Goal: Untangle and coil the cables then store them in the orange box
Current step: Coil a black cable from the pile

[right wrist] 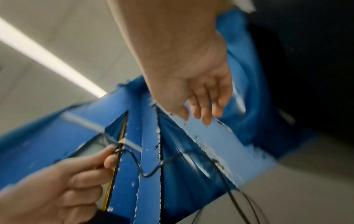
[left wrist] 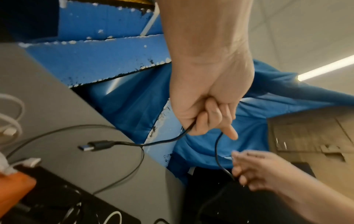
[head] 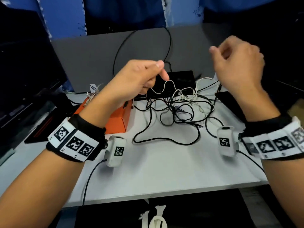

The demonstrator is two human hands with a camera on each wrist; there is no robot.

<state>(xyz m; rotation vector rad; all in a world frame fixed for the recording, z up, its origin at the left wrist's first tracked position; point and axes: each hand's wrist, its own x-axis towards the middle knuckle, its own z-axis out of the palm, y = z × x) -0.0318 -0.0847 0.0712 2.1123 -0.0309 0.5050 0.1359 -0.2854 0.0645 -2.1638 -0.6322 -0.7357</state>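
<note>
A black cable (left wrist: 162, 141) hangs from the left hand (head: 131, 81), raised above the surface (head: 164, 170); its fingers (left wrist: 208, 116) are curled round the cable, with the USB plug (left wrist: 95, 146) dangling free just beyond the grip. From the fist the cable arcs in a wide loop up past the grey panel (head: 82, 63) and drops back into the tangle (head: 177, 104) of black and white cables lying at the middle of the surface.

The right hand (head: 236, 63) is lifted to the right of the left, well clear of the tangle. In the right wrist view its fingers (right wrist: 206, 106) hang loosely bent with nothing between them (the left wrist view is blurred there, and a strand passes close by them).

The orange box (head: 115, 119) sits left of the tangle, beneath the left wrist, with a pale cable bundle (head: 93, 94) at its far end.
</note>
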